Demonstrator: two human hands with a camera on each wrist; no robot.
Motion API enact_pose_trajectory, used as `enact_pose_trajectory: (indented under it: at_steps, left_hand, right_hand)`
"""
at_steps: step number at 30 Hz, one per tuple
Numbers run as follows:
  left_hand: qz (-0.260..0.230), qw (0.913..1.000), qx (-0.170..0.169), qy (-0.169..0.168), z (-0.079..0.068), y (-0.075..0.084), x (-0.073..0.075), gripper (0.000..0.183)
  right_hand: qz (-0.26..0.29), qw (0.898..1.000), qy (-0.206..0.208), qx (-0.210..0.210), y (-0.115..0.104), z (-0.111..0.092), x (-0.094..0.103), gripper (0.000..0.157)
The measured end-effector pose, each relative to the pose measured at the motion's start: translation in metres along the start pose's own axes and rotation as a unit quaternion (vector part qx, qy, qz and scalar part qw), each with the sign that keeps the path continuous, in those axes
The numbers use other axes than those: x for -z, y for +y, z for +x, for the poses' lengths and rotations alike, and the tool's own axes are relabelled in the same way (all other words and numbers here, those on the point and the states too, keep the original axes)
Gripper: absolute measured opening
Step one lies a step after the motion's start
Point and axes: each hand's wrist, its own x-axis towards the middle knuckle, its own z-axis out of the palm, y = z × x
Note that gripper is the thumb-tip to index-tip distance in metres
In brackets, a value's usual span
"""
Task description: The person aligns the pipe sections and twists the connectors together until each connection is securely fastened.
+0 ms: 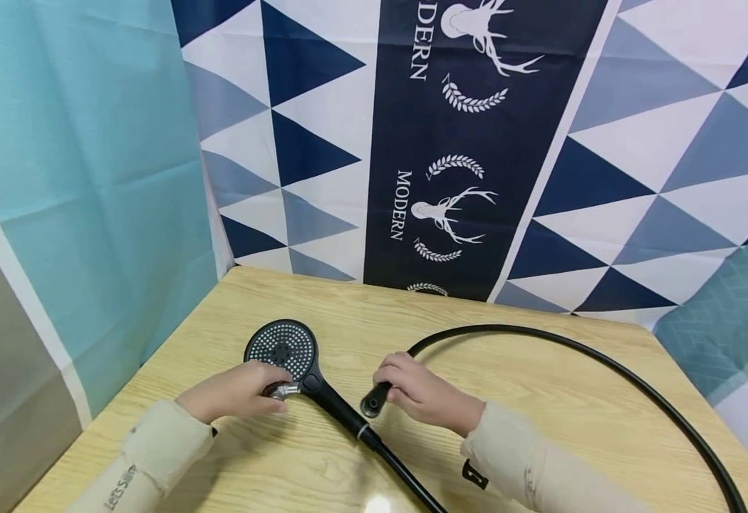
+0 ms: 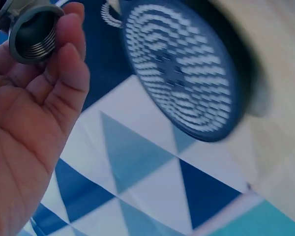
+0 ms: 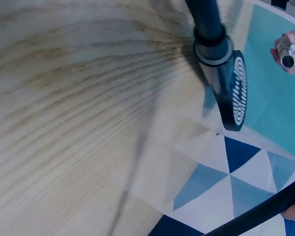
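Observation:
A black handheld shower head (image 1: 292,350) lies on the table, its pale-nozzled face up, with a black hose running from its handle toward the near edge. Beside that face, my left hand (image 1: 242,390) grips a small silver metal fitting (image 1: 286,390). The left wrist view shows the fitting's threaded open mouth (image 2: 39,42) between fingers and thumb. To the right of the handle, my right hand (image 1: 422,393) holds a black hose end (image 1: 374,400), its round opening facing the near side. The fitting and this hose end are apart, with the handle between them.
The hose (image 1: 579,349) arcs from my right hand across the right part of the wooden table (image 1: 496,385) and leaves view at the lower right. Patterned cloth (image 1: 316,142) hangs along the back, and a teal cloth (image 1: 92,178) along the left edge.

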Motion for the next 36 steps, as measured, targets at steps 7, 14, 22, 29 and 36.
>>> enact_pose_trajectory:
  at_steps: [7,14,22,29,36]
  left_hand:
    - [0.030,0.9988,-0.014,0.035,0.029,0.021,0.009,0.026]
    - [0.048,0.9953,-0.033,0.077,0.050,0.042,0.022,0.029]
    - [0.071,0.9908,-0.062,0.097,0.051,0.059,0.038,0.030]
    - [0.063,0.9735,-0.139,0.170,0.057,0.059,0.028,0.033]
    - [0.066,0.9377,-0.236,0.246,0.064,0.053,0.011,0.041]
  right_hand:
    - [0.120,0.987,0.084,-0.068,-0.006,-0.013,0.018,0.044]
    - [0.198,0.942,0.123,-0.243,-0.009,-0.029,0.026,0.057]
    - [0.314,0.880,0.121,-0.335,-0.005,-0.021,0.022,0.068]
    - [0.349,0.849,0.093,-0.385,-0.013,-0.023,0.012,0.062]
    - [0.351,0.844,0.078,-0.399,-0.019,-0.031,0.002,0.061]
